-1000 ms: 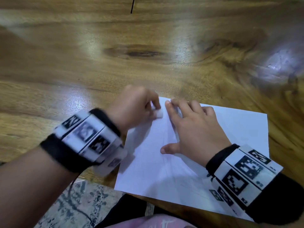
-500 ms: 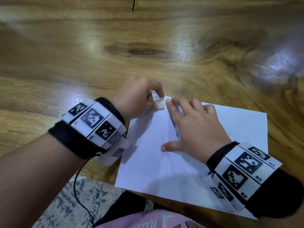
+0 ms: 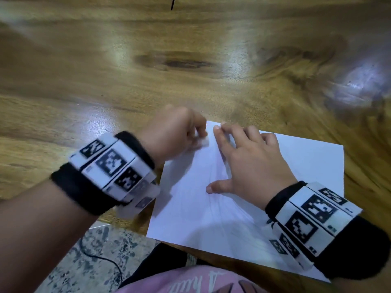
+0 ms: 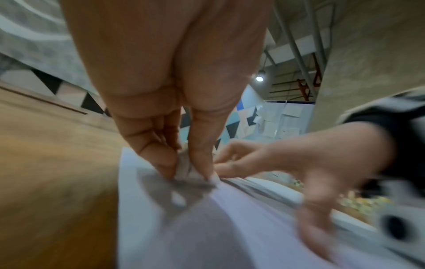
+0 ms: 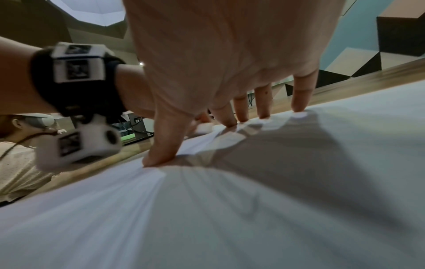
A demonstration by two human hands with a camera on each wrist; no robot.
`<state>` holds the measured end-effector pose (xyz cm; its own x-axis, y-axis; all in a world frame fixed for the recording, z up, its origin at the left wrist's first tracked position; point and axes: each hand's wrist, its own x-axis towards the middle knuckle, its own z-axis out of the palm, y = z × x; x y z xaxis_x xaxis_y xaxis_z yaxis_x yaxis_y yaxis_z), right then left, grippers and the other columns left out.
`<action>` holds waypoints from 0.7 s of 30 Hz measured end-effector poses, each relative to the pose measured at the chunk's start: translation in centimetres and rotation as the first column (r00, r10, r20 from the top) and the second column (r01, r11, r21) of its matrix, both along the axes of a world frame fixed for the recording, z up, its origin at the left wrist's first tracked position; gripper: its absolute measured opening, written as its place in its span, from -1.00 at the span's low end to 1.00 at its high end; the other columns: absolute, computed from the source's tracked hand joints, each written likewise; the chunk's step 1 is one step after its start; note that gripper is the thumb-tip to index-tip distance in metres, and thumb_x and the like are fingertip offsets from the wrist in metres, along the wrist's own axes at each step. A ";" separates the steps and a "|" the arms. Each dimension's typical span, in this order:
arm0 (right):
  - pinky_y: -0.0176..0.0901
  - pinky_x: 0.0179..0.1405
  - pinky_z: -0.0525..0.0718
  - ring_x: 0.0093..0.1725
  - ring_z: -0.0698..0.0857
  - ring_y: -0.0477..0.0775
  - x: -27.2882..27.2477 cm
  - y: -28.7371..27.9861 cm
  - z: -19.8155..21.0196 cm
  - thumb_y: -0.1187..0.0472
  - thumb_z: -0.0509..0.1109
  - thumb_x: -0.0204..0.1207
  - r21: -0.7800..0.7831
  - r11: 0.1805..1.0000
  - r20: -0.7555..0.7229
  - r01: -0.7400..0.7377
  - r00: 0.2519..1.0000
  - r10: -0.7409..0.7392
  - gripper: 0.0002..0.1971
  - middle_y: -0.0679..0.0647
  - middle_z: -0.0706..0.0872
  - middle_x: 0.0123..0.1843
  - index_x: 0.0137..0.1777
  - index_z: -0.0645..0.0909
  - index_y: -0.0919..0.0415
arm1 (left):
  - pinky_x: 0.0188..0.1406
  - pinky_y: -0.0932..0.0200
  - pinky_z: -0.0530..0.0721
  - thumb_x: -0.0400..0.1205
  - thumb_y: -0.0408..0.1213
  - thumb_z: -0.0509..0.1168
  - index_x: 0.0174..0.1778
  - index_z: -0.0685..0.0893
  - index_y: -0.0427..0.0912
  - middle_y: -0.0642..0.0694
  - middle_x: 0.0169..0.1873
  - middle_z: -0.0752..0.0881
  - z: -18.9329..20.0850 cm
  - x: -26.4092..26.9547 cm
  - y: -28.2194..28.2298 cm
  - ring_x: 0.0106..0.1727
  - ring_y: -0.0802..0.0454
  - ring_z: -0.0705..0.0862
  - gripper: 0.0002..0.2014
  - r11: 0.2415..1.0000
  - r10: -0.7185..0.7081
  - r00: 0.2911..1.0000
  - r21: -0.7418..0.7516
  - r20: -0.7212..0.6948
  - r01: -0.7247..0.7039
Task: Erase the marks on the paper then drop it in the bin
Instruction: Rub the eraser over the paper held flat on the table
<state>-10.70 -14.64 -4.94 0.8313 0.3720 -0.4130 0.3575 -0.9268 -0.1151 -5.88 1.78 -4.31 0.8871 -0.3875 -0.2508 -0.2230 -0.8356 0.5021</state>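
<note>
The left hand [image 3: 177, 132] pinches a small white eraser [image 3: 203, 142] between thumb and fingers and presses it on the far left corner of the paper [image 3: 296, 166]. Just to the right, the right hand [image 3: 251, 163] lies flat with spread fingers, pressing down the sheet. The paper is white, slightly wrinkled, with faint lines. It lies at the near edge of a glossy wooden table [image 3: 105, 70]. Behind is a wall [image 5: 368, 45] with coloured geometric shapes.

White paper [image 3: 243, 208] on a golden-brown, dark-knotted wood-grain counter [image 3: 148, 60]; white eraser [image 3: 202, 142]; black wristbands [image 3: 76, 187] carrying black-and-white square-patterned markers.
</note>
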 end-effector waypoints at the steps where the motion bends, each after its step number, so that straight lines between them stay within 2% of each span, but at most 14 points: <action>1: 0.04 0.28 0.17 0.38 0.16 0.06 0.0 0.0 -0.1 -0.51 0.32 0.19 0.010 1.000 0.001 0.003 1.000 -0.003 0.17 -0.07 0.08 0.61 0.67 -0.10 0.07 | -0.47 0.36 0.38 0.41 -0.18 0.46 -0.53 0.58 0.09 0.08 -0.58 0.54 0.0 -1.0 0.6 -0.49 0.17 0.50 -0.76 0.998 -0.063 0.997 0.028 -0.039 0.064; 2: 0.05 0.27 0.18 0.36 0.17 0.06 0.0 0.0 -0.1 -0.50 0.34 0.17 0.018 1.000 0.005 0.006 1.000 -0.006 0.17 -0.06 0.12 0.61 0.67 -0.06 0.08 | -0.45 0.39 0.40 0.39 -0.17 0.47 -0.55 0.55 0.10 0.08 -0.57 0.57 0.2 -2.1 1.1 -0.47 0.21 0.52 -0.74 0.993 -0.108 0.986 0.042 -0.128 0.114; 4: 0.07 0.23 0.23 0.30 0.19 0.06 -0.2 0.0 -0.3 -0.50 0.38 0.12 0.023 1.000 0.023 0.014 1.000 -0.014 0.18 -0.03 0.22 0.58 0.65 0.06 0.11 | -0.32 0.29 0.54 0.36 -0.23 0.48 -0.41 0.69 0.06 0.05 -0.43 0.71 0.5 -3.0 1.8 -0.35 0.17 0.62 -0.88 0.981 -0.151 0.946 0.072 -0.287 0.179; 5: 0.07 0.22 0.24 0.27 0.18 0.05 -0.2 0.0 -0.4 -0.51 0.38 0.10 0.023 1.000 0.031 0.016 0.999 -0.017 0.18 -0.03 0.25 0.57 0.65 0.09 0.11 | -0.26 0.25 0.57 0.36 -0.28 0.47 -0.32 0.73 0.05 0.03 -0.36 0.76 0.6 -2.7 1.8 -0.29 0.14 0.65 -0.89 0.984 -0.132 0.946 0.074 -0.297 0.160; 6: 0.07 0.22 0.24 0.26 0.16 0.04 -0.2 0.1 -0.4 -0.51 0.38 0.11 0.018 1.000 0.028 0.017 0.999 -0.017 0.18 -0.03 0.24 0.57 0.65 0.08 0.11 | -0.25 0.26 0.57 0.37 -0.31 0.45 -0.26 0.75 0.03 0.01 -0.33 0.78 0.7 -2.0 1.5 -0.27 0.11 0.67 -0.87 0.990 -0.100 0.960 0.067 -0.261 0.121; 8: 0.06 0.26 0.21 0.29 0.12 0.03 -0.1 0.1 -0.3 -0.51 0.34 0.15 0.009 1.000 0.015 0.012 1.000 -0.013 0.17 -0.05 0.15 0.59 0.66 -0.01 0.08 | -0.32 0.25 0.54 0.39 -0.30 0.46 -0.19 0.75 -0.03 0.01 -0.41 0.74 0.6 -0.4 0.7 -0.35 0.09 0.64 -0.88 0.999 -0.024 0.993 0.024 -0.113 0.027; 9: 0.05 0.29 0.19 0.33 0.12 0.04 -0.1 0.1 -0.2 -0.51 0.32 0.18 0.004 1.000 0.013 0.008 1.000 -0.008 0.17 -0.07 0.10 0.60 0.66 -0.07 0.07 | -0.35 0.26 0.51 0.40 -0.27 0.46 -0.18 0.74 -0.08 0.03 -0.46 0.69 0.6 0.1 0.2 -0.39 0.09 0.60 -0.89 1.000 -0.001 0.999 0.017 -0.042 0.002; 11: 0.04 0.32 0.19 0.39 0.15 0.06 0.0 0.0 -0.1 -0.52 0.30 0.20 -0.004 1.000 0.013 -0.003 1.000 0.003 0.16 -0.08 0.04 0.60 0.66 -0.13 0.06 | -0.42 0.36 0.40 0.41 -0.23 0.46 -0.26 0.71 -0.09 0.04 -0.51 0.59 0.2 -0.3 0.0 -0.43 0.05 0.53 -0.93 1.000 0.006 1.000 0.016 0.014 -0.006; 13: 0.04 0.30 0.19 0.40 0.18 0.07 0.0 0.1 0.0 -0.51 0.31 0.19 0.000 1.000 0.012 0.002 1.000 -0.002 0.17 -0.07 0.06 0.61 0.66 -0.11 0.07 | -0.45 0.44 0.33 0.40 -0.23 0.46 -0.41 0.64 0.03 0.04 -0.51 0.57 -0.2 -2.2 0.9 -0.41 0.02 0.53 -0.86 0.999 -0.047 0.998 0.013 -0.050 0.047; 15: 0.04 0.27 0.20 0.39 0.21 0.08 0.0 0.1 -0.1 -0.51 0.33 0.17 0.013 1.000 0.014 0.007 1.000 -0.007 0.18 -0.06 0.11 0.61 0.66 -0.06 0.09 | -0.46 0.45 0.35 0.38 -0.27 0.46 -0.49 0.53 0.12 0.05 -0.51 0.58 -0.2 -4.3 1.9 -0.41 0.09 0.54 -0.73 0.994 -0.097 0.977 0.023 -0.190 0.103; 17: 0.05 0.27 0.20 0.38 0.21 0.08 -0.1 0.1 -0.1 -0.50 0.34 0.17 0.012 1.000 0.012 0.003 1.000 -0.004 0.18 -0.05 0.12 0.61 0.67 -0.05 0.10 | -0.39 0.39 0.41 0.38 -0.30 0.45 -0.40 0.65 0.06 0.02 -0.44 0.66 -0.2 -4.8 2.2 -0.35 0.08 0.59 -0.84 0.992 -0.111 0.963 0.031 -0.245 0.122; 19: 0.06 0.28 0.19 0.38 0.19 0.09 -0.1 0.1 -0.1 -0.50 0.33 0.19 0.002 1.000 0.014 -0.004 1.000 0.004 0.18 -0.05 0.10 0.61 0.67 -0.08 0.10 | -0.37 0.35 0.41 0.39 -0.27 0.46 -0.23 0.73 -0.03 -0.03 -0.39 0.72 0.1 -3.8 1.5 -0.33 0.05 0.60 -0.91 0.998 -0.066 0.982 0.013 -0.175 0.069; 21: 0.05 0.31 0.18 0.42 0.17 0.08 -0.1 0.1 0.0 -0.50 0.30 0.21 -0.017 1.000 0.011 -0.009 1.000 0.009 0.17 -0.05 0.05 0.61 0.66 -0.14 0.09 | -0.43 0.23 0.33 0.39 -0.24 0.46 -0.19 0.74 -0.08 -0.02 -0.41 0.68 0.2 -2.1 0.4 -0.37 0.06 0.56 -0.89 1.000 -0.003 0.997 -0.011 -0.073 0.002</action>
<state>-10.83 -14.51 -4.96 0.8326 0.3725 -0.4099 0.3672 -0.9253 -0.0948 -7.96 2.15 -4.13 0.8654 -0.3930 -0.3108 -0.1876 -0.8293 0.5263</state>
